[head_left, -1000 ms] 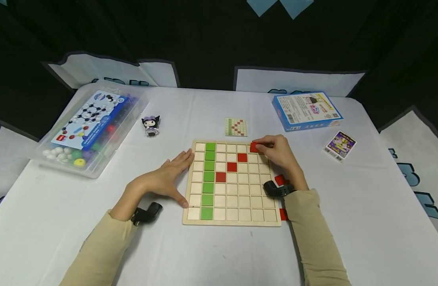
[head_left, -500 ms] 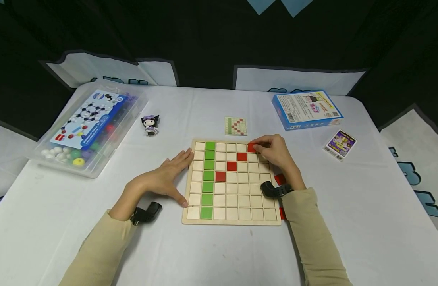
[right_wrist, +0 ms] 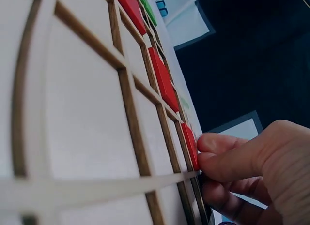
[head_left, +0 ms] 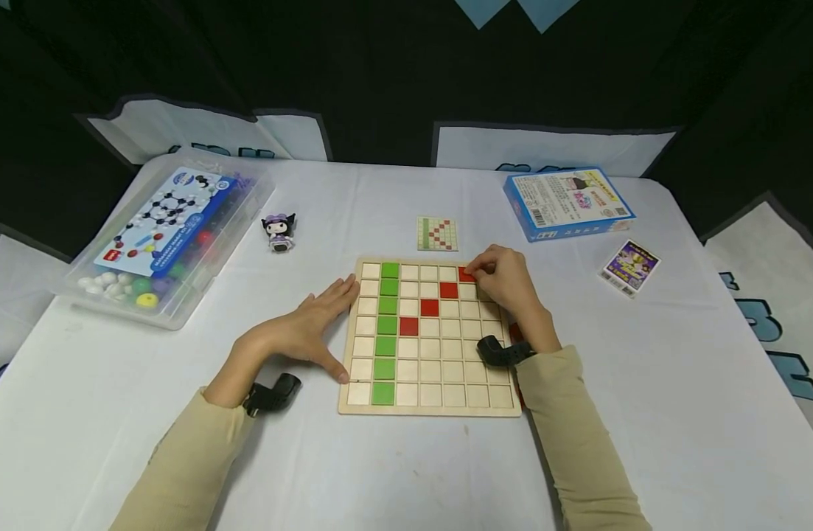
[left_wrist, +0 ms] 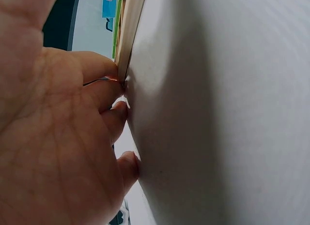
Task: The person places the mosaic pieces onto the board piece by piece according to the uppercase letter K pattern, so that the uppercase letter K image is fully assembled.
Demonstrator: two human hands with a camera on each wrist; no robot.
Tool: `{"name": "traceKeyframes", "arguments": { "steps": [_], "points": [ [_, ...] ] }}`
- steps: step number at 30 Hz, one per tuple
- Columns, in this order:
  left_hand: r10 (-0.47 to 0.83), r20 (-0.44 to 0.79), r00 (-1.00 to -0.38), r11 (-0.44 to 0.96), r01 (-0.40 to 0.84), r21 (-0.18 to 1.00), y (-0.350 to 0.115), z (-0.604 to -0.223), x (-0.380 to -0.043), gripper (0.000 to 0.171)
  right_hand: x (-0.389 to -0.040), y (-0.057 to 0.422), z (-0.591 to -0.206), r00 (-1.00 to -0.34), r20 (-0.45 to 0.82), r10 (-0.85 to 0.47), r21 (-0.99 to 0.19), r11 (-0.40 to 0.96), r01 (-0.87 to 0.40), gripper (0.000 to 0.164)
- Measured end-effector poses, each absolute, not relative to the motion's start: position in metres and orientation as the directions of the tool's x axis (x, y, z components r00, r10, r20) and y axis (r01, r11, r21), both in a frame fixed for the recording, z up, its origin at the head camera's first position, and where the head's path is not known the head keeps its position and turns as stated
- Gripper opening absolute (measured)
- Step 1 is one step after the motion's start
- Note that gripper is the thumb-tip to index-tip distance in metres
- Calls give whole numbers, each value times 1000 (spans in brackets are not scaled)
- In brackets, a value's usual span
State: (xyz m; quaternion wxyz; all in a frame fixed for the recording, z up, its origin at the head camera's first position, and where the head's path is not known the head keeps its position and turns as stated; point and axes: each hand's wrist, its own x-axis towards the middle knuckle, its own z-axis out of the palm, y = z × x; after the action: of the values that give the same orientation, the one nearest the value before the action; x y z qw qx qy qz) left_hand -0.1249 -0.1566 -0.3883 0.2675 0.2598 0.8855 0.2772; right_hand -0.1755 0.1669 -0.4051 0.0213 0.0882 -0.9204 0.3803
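Observation:
A wooden grid board (head_left: 419, 411) lies on the table, with a column of green tiles (head_left: 386, 326) in its second column from the left. Several red tiles (head_left: 430, 307) step up diagonally to the right. My right hand (head_left: 510, 284) pinches the red tile (head_left: 466, 274) in the top row; in the right wrist view that red tile (right_wrist: 190, 142) sits at its cell, thumb and index fingertips at its edge. Spread along the board's left edge, my left hand (head_left: 301, 332) rests with fingers extended, and its fingers (left_wrist: 104, 92) touch the wooden side in the left wrist view.
Behind the board lies a small pattern card (head_left: 438, 234). A clear plastic case (head_left: 180, 313) and a small figurine (head_left: 279, 232) stand on the left. A blue box (head_left: 572, 204) and a purple card pack (head_left: 632, 267) are on the right. More red tiles (head_left: 515, 333) lie under the right forearm.
My right hand has shifted slightly left with the red tile, which now lies squarer in its top-row cell. The left hand has stayed at the board's edge.

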Motion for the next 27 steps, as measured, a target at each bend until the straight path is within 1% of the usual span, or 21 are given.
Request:
{"name": "traceKeyframes", "arguments": {
  "steps": [4,9,15,18,22,27],
  "points": [
    [607,-330,-723,713,312,629,-157,-388,-125,134,-174,170,-406,-985,99,-141,-702,692,-169,13],
    [607,-323,-726,712,315,628,-158,-388,-124,134,-173,178,-407,-985,40,-170,-754,641,-142,19],
    [612,-318,-724,708,323,628,-155,-391,-125,134,-163,206,-407,-975,-42,-219,-836,542,-85,23],
    [610,-323,-724,714,324,621,-153,-391,-125,134,-156,224,-408,-967,-79,-242,-844,533,-64,24],
    [611,-322,-724,714,327,619,-153,-390,-125,134,-148,248,-403,-940,-163,-299,-832,554,-32,25],
    [613,-316,-724,711,331,621,-155,-387,-124,133,-143,265,-389,-865,-315,-391,-794,607,15,29]
  ]
}}
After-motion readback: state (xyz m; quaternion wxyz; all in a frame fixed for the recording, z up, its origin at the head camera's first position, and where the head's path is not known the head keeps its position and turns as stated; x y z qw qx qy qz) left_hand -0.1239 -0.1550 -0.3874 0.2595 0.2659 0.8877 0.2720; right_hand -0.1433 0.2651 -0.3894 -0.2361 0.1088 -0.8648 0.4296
